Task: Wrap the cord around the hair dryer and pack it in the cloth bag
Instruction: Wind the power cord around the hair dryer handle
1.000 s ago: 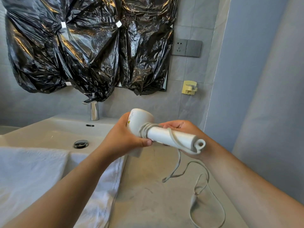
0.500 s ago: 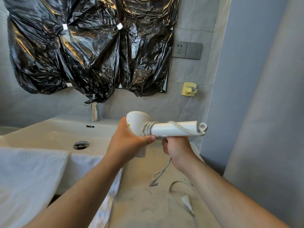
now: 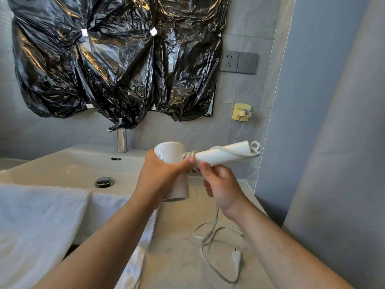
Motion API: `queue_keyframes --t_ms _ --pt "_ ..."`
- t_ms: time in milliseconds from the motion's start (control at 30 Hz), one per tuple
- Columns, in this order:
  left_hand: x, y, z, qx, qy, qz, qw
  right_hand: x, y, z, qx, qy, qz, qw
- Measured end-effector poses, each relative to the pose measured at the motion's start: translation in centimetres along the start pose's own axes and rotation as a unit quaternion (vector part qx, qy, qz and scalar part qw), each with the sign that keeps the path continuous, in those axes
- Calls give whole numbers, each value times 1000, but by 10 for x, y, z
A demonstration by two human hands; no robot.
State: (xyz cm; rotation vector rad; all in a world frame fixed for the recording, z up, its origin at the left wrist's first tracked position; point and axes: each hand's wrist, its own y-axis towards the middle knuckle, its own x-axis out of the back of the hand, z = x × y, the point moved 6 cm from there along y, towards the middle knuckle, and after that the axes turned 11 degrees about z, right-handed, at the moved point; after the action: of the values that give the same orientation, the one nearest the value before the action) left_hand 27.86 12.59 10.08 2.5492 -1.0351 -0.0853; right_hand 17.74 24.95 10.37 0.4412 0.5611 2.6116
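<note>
A white hair dryer (image 3: 224, 154) is held up over the counter, its handle pointing right and its nozzle down. My left hand (image 3: 159, 176) grips the dryer's head. Several turns of the pale cord (image 3: 209, 232) sit around the top of the handle, and one strand runs along the handle to its end. My right hand (image 3: 223, 187) is closed on the cord just under the handle. The rest of the cord hangs down from that hand and loops on the counter, ending in the white plug (image 3: 237, 257). No cloth bag can be made out.
A white basin (image 3: 68, 170) with a chrome tap (image 3: 121, 140) lies to the left. White towels (image 3: 37, 222) hang over its front edge. The beige counter (image 3: 179, 263) is below my hands. Black plastic (image 3: 116, 59) covers the mirror. A wall socket (image 3: 238, 62) and a yellow hook (image 3: 241, 112) are on the wall.
My right hand has come from behind the handle to under it, near the coils. The handle's free end has risen. The loose cord and plug have shifted on the counter.
</note>
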Motion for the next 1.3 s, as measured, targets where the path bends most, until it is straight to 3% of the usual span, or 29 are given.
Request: queue_keyframes --t_ms 200,333,567,633,700,767,867,1067,1200,1300 --pt "-1 1 7 38 -26 23 999 1 -3 -3 -39 -63 34 997" --pt "2 -2 9 26 -18 -16 999 -3 -3 -12 -112 -40 51 992" --pt "12 -11 -12 -17 187 -145 971 -14 -9 -14 -218 82 84 969" --pt "13 -11 -16 -26 231 -161 959 -11 -9 -13 -238 8 106 965" --pt "14 -11 -18 -28 272 -159 948 -6 -7 -5 -216 -177 128 952" --pt "15 -9 -19 -27 314 -143 938 -4 -4 7 -169 -377 146 899" --pt "15 -2 -16 -23 335 -86 938 7 4 24 -96 -507 131 846" --pt "8 -1 -20 -36 303 26 952 18 11 34 21 -436 106 893" --pt "4 -3 -28 -61 311 36 948 23 7 24 -66 -334 109 934" --pt "1 -9 -36 -99 325 9 940 26 8 29 -56 -309 77 946"
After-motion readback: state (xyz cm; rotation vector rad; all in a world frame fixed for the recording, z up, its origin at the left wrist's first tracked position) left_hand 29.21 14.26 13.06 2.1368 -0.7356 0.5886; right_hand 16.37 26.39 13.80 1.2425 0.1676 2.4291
